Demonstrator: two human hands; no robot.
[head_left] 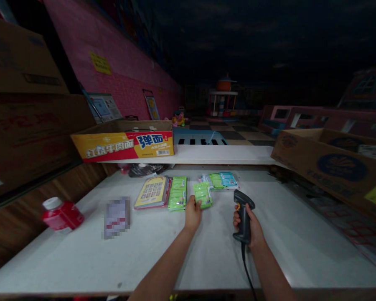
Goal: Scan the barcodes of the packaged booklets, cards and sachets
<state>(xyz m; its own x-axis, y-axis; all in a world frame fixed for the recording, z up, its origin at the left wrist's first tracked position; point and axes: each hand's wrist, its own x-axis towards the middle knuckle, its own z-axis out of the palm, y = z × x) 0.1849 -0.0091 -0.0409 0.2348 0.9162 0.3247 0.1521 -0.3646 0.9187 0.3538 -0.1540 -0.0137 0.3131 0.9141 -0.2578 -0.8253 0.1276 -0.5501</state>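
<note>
My left hand (193, 214) is closed on the near left corner of a small green packet (202, 193), thumb on top. In my right hand (253, 225) is a black barcode scanner (245, 217), gripped by its handle, its cable running down toward me. Left of the held packet lies a row of green packets (177, 193), beside a stack of yellow printed cards or booklets (152, 191). Just beyond the held packet, more packets, green and blue (228, 180), lie on the white table (163, 251).
A red bottle with a white cap (62, 215) lies at the left, near a blurred-out rectangle (117, 217). A yellow-and-red carton (125, 144) stands on the raised back ledge (225, 154). An open brown box (326, 161) is at the right; stacked cartons (34, 125) stand left.
</note>
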